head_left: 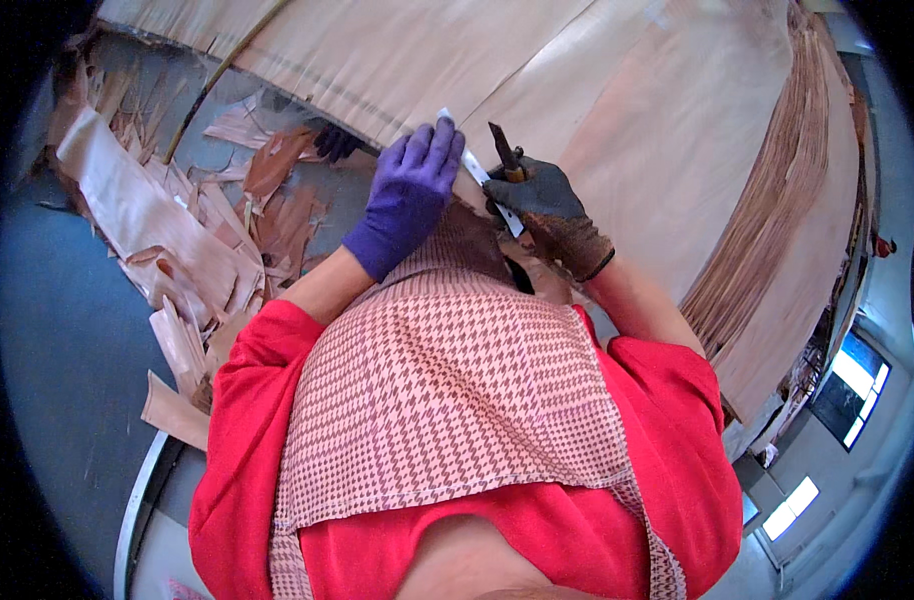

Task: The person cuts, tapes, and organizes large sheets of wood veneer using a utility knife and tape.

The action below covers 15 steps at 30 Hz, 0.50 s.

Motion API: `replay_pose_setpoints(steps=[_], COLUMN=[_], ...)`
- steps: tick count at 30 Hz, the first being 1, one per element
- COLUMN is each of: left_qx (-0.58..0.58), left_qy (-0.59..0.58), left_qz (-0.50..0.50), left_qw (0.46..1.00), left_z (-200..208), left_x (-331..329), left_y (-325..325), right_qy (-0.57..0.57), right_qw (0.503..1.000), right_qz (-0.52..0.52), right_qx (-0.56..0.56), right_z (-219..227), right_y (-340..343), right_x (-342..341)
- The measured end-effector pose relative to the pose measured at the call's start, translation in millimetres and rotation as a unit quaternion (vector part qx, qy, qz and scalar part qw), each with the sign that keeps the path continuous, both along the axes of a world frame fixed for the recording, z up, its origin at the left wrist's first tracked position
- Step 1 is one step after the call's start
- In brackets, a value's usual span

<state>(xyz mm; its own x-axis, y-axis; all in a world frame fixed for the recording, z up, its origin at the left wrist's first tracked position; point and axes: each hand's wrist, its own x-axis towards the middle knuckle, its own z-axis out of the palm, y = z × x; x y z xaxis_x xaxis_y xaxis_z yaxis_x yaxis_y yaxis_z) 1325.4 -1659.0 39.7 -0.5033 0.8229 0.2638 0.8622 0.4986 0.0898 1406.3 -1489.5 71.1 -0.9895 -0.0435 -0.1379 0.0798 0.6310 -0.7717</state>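
Observation:
My left hand (pixel 409 197), in a purple glove, lies with its fingers stretched out on a pale wood veneer sheet (pixel 377 60), at its near edge. A narrow white strip (pixel 476 166) runs slantwise under the fingertips toward my right hand. My right hand (pixel 549 212), in a dark grey and brown glove, is closed around a knife (pixel 505 150) with a dark blade pointing up and away. The strip's near end shows beside the right fingers; whether they grip it too, I cannot tell. Much of the knife's handle is hidden in the glove.
Torn veneer scraps (pixel 212 235) are heaped at the left. A thin stick (pixel 217 75) crosses the sheet's far left edge. Brown, rippled veneer edges (pixel 767 190) run along the right. Something dark purple (pixel 337 142) sits below the sheet's edge. A metal rail (pixel 142 510) curves at lower left.

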Motion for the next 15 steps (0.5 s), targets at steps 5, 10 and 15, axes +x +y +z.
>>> replay_pose_setpoints(steps=[5,10,15], left_qx=[-0.030,-0.037,-0.030], left_qy=[-0.010,-0.011,-0.099], left_qz=[-0.014,-0.032,-0.118], left_qw=[0.999,0.999,0.988], left_z=[2,12,42], left_x=[0,-3,-47], left_y=[-2,2,33], right_qy=[-0.242,-0.205,-0.127], right_qw=[0.947,0.975,0.893], right_qz=[-0.126,-0.047,-0.285], right_qx=[-0.172,-0.076,-0.325], right_z=[22,19,37], right_y=[14,55,91], right_x=[-18,-18,-34])
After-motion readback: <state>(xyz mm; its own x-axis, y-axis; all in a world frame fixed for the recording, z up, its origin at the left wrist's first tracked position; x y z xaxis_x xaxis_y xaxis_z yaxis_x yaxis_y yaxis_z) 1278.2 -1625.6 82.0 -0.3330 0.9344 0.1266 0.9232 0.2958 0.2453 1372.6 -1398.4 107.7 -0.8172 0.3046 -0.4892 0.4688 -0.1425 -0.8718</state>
